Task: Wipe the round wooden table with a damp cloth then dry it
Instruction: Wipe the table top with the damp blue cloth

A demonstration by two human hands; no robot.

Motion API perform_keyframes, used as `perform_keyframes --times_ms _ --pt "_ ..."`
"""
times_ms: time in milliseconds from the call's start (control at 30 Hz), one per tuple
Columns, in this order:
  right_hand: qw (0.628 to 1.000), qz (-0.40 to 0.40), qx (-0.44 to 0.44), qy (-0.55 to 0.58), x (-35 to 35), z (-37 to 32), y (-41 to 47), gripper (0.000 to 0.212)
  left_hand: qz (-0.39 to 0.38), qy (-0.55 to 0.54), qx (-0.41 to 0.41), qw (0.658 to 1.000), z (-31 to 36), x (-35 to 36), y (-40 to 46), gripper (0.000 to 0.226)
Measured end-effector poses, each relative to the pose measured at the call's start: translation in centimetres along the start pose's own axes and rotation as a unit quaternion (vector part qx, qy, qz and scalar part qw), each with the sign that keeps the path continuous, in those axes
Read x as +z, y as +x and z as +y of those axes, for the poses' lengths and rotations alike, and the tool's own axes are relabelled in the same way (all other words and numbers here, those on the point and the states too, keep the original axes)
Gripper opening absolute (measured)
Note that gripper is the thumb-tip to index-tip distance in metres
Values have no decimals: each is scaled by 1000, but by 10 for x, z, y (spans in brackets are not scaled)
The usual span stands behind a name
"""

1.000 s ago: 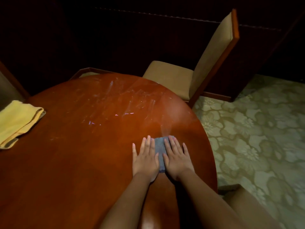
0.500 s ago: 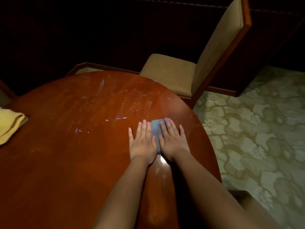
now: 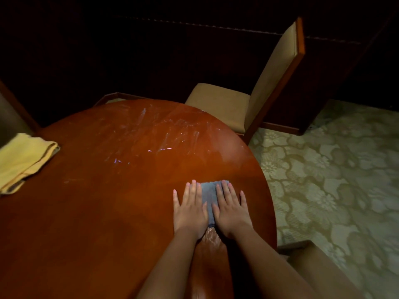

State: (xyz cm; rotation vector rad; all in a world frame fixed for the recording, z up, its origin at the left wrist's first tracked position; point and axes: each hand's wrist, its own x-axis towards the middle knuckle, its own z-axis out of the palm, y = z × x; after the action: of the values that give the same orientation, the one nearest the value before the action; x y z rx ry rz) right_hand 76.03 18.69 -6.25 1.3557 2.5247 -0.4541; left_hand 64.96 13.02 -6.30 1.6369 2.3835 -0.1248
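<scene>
Your left hand (image 3: 190,209) and right hand (image 3: 231,207) lie flat, fingers straight, pressing a small blue cloth (image 3: 209,195) onto the round wooden table (image 3: 108,201) near its right edge. Shiny wet streaks show farther back.

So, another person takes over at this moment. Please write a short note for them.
Left hand and right hand: both flat, side by side, pressing the grey-blue cloth on the round wooden table, near its right edge.
Yellow cloth: folded, untouched, at the table's left edge.
Done: wet streaks show across the far part.
Left: wipe the rest, then dry, probably with the yellow cloth.
</scene>
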Motion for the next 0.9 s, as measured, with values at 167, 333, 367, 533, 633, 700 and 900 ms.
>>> perform_keyframes --times_ms 167,333,367,533,633,700,900 --pt "1000 3 0 -2 1 1 5 77 10 2 17 1000 -1 -1 6 62" --pt "1000 14 19 -2 -11 5 39 65 23 -14 28 999 2 -7 46 57" --pt "1000 14 24 -1 -15 7 48 57 25 -15 28 999 2 -9 56 58" --pt "999 21 30 7 -37 23 103 57 35 -16 34 999 6 -20 118 56" --pt "1000 25 16 -7 -50 34 142 57 49 -19 23 998 8 -28 154 57" --pt "1000 27 4 -13 -59 39 162 58 50 -11 18 999 10 -32 172 57" --pt "999 25 -15 -29 -70 41 172 58 50 -2 -4 999 11 -39 177 58"
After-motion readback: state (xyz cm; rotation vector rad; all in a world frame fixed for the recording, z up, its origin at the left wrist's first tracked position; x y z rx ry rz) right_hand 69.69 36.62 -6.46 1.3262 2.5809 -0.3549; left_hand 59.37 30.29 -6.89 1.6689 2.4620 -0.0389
